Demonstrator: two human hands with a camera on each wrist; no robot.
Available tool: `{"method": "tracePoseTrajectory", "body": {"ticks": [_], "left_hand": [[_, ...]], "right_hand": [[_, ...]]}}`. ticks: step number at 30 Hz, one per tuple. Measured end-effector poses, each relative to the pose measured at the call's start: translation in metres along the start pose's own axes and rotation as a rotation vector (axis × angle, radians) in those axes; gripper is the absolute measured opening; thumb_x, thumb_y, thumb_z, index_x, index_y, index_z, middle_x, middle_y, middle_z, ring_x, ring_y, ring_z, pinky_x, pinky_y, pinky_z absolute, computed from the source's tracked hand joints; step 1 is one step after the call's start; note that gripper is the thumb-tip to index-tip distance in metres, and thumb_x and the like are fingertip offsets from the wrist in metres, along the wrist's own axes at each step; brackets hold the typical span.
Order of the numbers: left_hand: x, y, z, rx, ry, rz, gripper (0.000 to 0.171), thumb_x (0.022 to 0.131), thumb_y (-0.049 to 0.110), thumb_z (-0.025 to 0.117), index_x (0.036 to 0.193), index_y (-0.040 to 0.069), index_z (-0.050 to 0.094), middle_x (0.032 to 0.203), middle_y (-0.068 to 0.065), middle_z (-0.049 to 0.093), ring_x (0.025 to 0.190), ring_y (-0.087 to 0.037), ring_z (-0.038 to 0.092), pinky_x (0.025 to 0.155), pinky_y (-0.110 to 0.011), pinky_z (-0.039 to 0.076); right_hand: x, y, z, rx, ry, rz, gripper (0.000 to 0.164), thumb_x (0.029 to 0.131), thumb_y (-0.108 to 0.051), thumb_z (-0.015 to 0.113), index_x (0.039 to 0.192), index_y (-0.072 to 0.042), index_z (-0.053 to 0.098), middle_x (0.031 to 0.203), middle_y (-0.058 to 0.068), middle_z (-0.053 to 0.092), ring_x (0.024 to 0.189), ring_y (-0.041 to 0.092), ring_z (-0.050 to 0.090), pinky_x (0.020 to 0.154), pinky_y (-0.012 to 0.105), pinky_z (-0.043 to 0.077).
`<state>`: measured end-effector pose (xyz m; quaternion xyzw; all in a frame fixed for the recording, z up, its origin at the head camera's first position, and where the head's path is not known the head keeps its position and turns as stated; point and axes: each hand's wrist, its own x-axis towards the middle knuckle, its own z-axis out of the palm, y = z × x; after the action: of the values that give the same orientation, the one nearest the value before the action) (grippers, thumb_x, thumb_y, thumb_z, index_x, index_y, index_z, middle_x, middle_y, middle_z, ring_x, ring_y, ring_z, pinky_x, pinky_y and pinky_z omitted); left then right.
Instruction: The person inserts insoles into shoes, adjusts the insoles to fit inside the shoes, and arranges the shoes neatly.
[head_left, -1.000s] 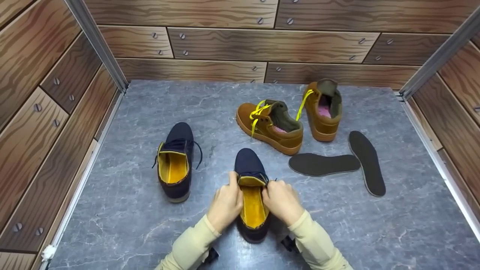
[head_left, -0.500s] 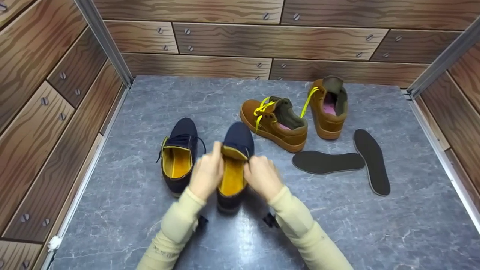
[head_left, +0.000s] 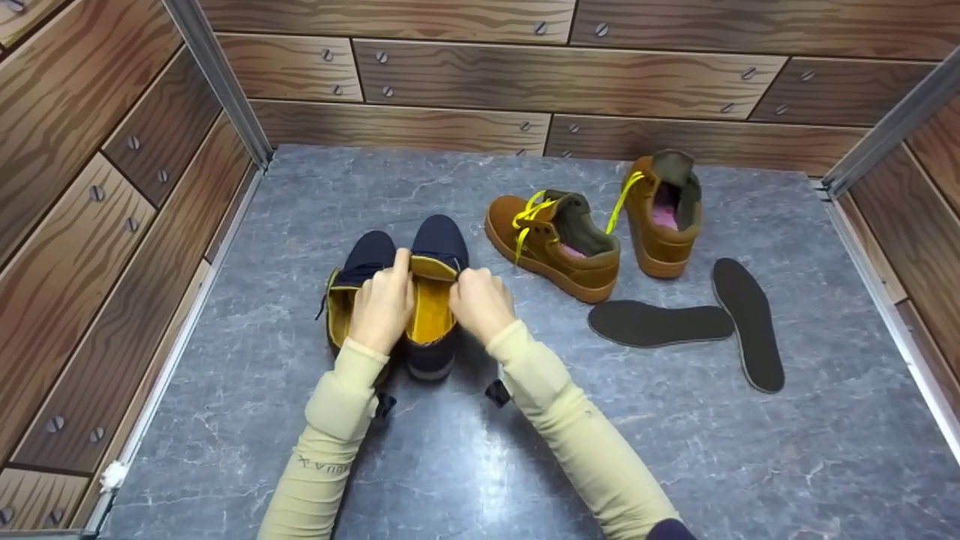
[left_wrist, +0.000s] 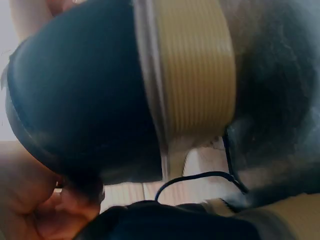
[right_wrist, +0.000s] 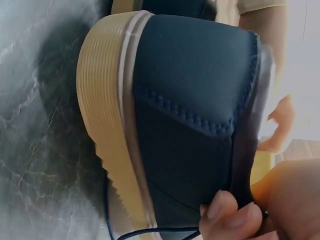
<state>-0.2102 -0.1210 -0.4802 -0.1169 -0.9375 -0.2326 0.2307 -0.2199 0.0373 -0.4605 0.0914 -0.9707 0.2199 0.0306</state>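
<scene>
A navy shoe [head_left: 439, 244] with a yellow lining is held between both hands, beside its mate. My left hand [head_left: 383, 304] pinches the left edge of its opening, and my right hand [head_left: 482, 302] pinches the right edge near the tongue. In the right wrist view the heel [right_wrist: 195, 75] and tan sole [right_wrist: 102, 90] show, with fingertips [right_wrist: 222, 207] on the shoe's side. The left wrist view shows the heel close up, its tan sole [left_wrist: 197, 70] apart from the floor. The other navy shoe [head_left: 371, 251] stands just to the left, partly hidden by the left hand.
Two brown shoes, one angled [head_left: 551, 244] and one pointing away [head_left: 664, 217], have yellow laces and stand back right. Two dark insoles, one lying crosswise [head_left: 660, 324] and one lengthwise [head_left: 748, 322], lie before them. Wood-patterned walls [head_left: 450, 71] border the grey floor [head_left: 675, 442].
Both hands have carried the navy shoe leftward and away from the body, up beside the other navy shoe. The brown shoes and insoles stay put; the head view shifts slightly.
</scene>
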Motion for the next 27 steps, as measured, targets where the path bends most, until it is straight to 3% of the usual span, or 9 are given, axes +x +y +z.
{"method": "tracePoseTrajectory", "body": {"ticks": [6, 10, 15, 20, 23, 27], "left_hand": [[0.001, 0.007, 0.01, 0.222, 0.047, 0.001, 0.01, 0.088, 0.0, 0.06, 0.098, -0.002, 0.058, 0.067, -0.017, 0.061, 0.05, -0.039, 0.061, 0.04, -0.048, 0.047], [0.001, 0.01, 0.014, 0.302, 0.071, -0.009, 0.006, 0.084, -0.003, 0.061, 0.09, -0.002, 0.06, 0.068, -0.017, 0.063, 0.052, -0.038, 0.062, 0.042, -0.048, 0.048], [-0.004, 0.012, 0.01, 0.256, 0.088, -0.055, 0.012, 0.085, -0.001, 0.064, 0.094, -0.002, 0.057, 0.071, -0.018, 0.063, 0.052, -0.04, 0.062, 0.043, -0.049, 0.048], [-0.018, 0.013, -0.006, 0.214, 0.106, -0.196, 0.031, 0.086, 0.019, 0.075, 0.096, -0.002, 0.054, 0.071, -0.019, 0.062, 0.053, -0.043, 0.062, 0.044, -0.052, 0.048], [-0.027, 0.01, -0.013, 0.249, 0.079, -0.277, 0.042, 0.085, 0.034, 0.076, 0.085, -0.006, 0.061, 0.068, -0.022, 0.063, 0.054, -0.045, 0.062, 0.045, -0.054, 0.048], [-0.034, 0.004, -0.014, 0.235, 0.009, -0.295, 0.051, 0.083, 0.042, 0.074, 0.066, -0.005, 0.064, 0.063, -0.024, 0.062, 0.053, -0.045, 0.062, 0.044, -0.053, 0.047]], "right_hand": [[0.009, 0.006, 0.011, 0.006, -0.025, 0.033, 0.024, 0.093, -0.014, 0.055, 0.078, 0.0, 0.067, 0.087, 0.019, 0.07, 0.077, 0.04, 0.068, 0.065, 0.051, 0.054], [0.009, 0.007, 0.016, 0.021, -0.038, 0.051, 0.025, 0.093, -0.014, 0.054, 0.078, 0.0, 0.069, 0.089, 0.021, 0.071, 0.078, 0.041, 0.068, 0.067, 0.051, 0.054], [0.01, 0.006, 0.019, 0.034, -0.03, 0.056, 0.025, 0.093, -0.015, 0.055, 0.078, -0.001, 0.069, 0.089, 0.021, 0.07, 0.078, 0.041, 0.068, 0.066, 0.051, 0.054], [0.01, 0.005, 0.02, 0.042, -0.038, 0.056, 0.025, 0.093, -0.015, 0.055, 0.075, -0.003, 0.066, 0.086, 0.02, 0.07, 0.074, 0.038, 0.068, 0.064, 0.049, 0.054], [0.011, 0.004, 0.02, 0.044, -0.037, 0.056, 0.025, 0.093, -0.015, 0.055, 0.074, -0.003, 0.066, 0.086, 0.019, 0.07, 0.073, 0.038, 0.067, 0.063, 0.049, 0.054], [0.011, 0.003, 0.021, 0.051, -0.046, 0.059, 0.024, 0.094, -0.016, 0.056, 0.076, -0.003, 0.067, 0.086, 0.019, 0.07, 0.072, 0.036, 0.067, 0.063, 0.048, 0.053]]}}
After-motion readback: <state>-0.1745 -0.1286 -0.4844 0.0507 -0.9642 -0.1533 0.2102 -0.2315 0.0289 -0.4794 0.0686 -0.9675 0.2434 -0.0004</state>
